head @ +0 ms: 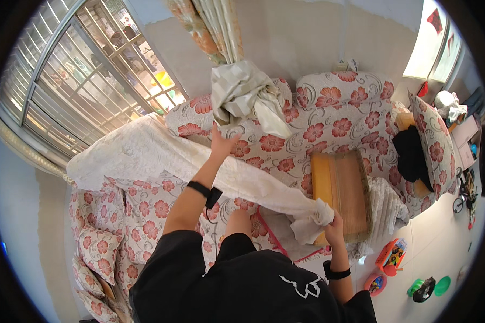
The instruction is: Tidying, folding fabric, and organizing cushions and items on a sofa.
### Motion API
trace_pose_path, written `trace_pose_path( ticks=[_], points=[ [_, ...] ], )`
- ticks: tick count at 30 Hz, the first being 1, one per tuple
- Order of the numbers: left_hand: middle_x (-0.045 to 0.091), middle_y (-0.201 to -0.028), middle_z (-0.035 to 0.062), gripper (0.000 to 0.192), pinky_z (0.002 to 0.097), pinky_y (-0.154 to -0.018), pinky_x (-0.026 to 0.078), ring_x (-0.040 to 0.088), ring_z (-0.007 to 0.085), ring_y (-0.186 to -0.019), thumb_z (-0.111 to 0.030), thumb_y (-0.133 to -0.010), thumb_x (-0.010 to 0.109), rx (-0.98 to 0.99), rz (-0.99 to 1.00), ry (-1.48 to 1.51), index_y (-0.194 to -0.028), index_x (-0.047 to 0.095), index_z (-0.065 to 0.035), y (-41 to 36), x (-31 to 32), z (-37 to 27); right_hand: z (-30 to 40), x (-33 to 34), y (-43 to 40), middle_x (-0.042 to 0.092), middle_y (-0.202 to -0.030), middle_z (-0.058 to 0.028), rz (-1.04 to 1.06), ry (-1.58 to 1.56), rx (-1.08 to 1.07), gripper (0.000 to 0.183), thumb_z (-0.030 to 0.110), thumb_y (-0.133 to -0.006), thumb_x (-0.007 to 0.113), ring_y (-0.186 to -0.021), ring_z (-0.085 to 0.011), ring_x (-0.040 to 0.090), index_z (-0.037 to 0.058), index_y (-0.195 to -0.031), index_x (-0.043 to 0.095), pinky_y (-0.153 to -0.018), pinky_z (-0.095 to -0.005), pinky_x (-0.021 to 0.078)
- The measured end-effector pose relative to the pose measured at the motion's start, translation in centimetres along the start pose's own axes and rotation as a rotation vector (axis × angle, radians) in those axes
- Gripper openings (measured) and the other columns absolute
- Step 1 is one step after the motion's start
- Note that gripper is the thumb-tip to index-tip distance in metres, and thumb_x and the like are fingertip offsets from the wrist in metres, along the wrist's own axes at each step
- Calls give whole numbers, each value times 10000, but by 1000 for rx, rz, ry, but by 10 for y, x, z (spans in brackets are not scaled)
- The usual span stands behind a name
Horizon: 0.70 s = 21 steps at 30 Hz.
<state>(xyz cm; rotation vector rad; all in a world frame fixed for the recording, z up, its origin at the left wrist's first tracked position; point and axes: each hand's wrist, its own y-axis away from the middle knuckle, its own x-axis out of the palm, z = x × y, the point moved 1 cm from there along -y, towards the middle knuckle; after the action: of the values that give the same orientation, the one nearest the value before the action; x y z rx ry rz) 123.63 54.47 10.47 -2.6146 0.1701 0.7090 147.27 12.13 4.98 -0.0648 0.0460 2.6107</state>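
Observation:
My right hand (334, 229) grips the bunched end of a long white cloth (262, 185). From there the cloth stretches up and left across the sofa. Its wide part drapes over the sofa's corner backrest (117, 149), under the window. My left hand (223, 142) is raised above the cloth with thumb and fingers apart. It is just below the knotted bundle of a curtain (242, 95); whether the fingertips touch the curtain I cannot tell. Red-flowered fabric covers the corner sofa (339, 125). My knee rests on or close to the seat.
A wood-and-yellow panel-like object (341, 194) lies on the right seat, beside a crumpled grey cloth (386, 202). Black fabric (412, 155) lies by an upright cushion (432, 145). Toy containers (392, 256) stand on the tiled floor. A barred window (93, 80) is at upper left.

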Motion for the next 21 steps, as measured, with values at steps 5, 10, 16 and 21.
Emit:
trace_pose_path(
  ticks=[5, 10, 16, 21],
  points=[
    [634, -863, 123, 826, 331, -503, 509, 648, 195, -655, -295, -636, 825, -391, 182, 198, -1248, 387, 45, -105, 20, -14, 12, 33, -37, 603, -1112, -89, -25, 15, 86, 416, -86, -777, 538, -1041, -184, 571, 0, -1184, 527, -906, -300, 439],
    [593, -610, 94, 103, 298, -390, 452, 543, 168, -416, -35, -779, 576, -229, 30, 307, -864, 609, 13, -173, -31, 44, 38, 93, -129, 589, -1126, -88, -137, 55, -1, 411, -116, -789, 487, -1056, -177, 562, -9, -1186, 509, -918, -295, 432],
    [603, -711, 41, 105, 297, -533, 496, 602, 156, -650, -35, -790, 551, 134, -382, 419, -886, 592, -28, -298, -184, 130, 117, 202, -308, 584, -1089, -62, -225, 56, -219, 416, -105, -797, 477, -1009, -137, 568, -8, -1201, 493, -872, -277, 447],
    [586, -869, 82, 263, 369, -710, 474, 586, 225, -825, -156, -761, 616, 217, -304, 94, -989, 580, -31, -350, -240, 196, 122, 334, -447, 561, -1161, -116, -133, 169, -384, 471, -71, -740, 515, -1071, -214, 553, -5, -1206, 489, -884, -299, 441]
  ],
)
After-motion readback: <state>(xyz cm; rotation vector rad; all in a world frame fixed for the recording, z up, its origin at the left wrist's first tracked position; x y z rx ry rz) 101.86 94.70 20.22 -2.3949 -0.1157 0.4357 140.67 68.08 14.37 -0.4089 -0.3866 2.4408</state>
